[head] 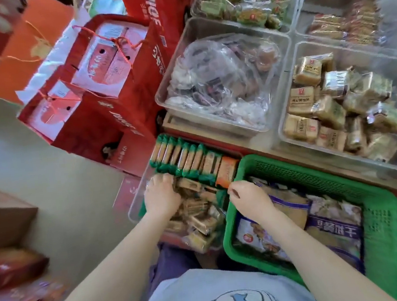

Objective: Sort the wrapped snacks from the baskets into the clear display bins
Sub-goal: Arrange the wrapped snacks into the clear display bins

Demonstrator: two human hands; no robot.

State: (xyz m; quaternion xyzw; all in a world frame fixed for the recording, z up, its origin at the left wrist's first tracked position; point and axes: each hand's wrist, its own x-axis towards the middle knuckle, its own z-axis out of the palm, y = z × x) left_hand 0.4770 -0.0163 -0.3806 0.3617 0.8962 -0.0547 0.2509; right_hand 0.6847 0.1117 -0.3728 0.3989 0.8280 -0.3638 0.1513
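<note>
crowding is the risk i see from where i stand: the clear bin [134, 207] by the person's knees already carries a tidy upright row of green-ended snack packs [183, 159] along its far side, and a loose heap of tan wrapped snacks [195, 215] in the near half. one careless push could tip that row like dominoes, or send slick wrappers over the low rim.

left hand [161, 195] sits at the near end of the row, fingers curled down onto the packs; it looks to be gripping one, though the fingertips are hidden, so i would not swear to it. right hand [247, 200] pinches the lower edge of an orange pack [226, 172] standing at the row's right end, just beside the green basket [377, 206]. a weak pinch on that edge could let it slide out crooked.

the packs are small, flat, glossy, tan faced with crimped green ends. larger purple-printed bags [334, 224] lie in the basket, unsorted.
</note>
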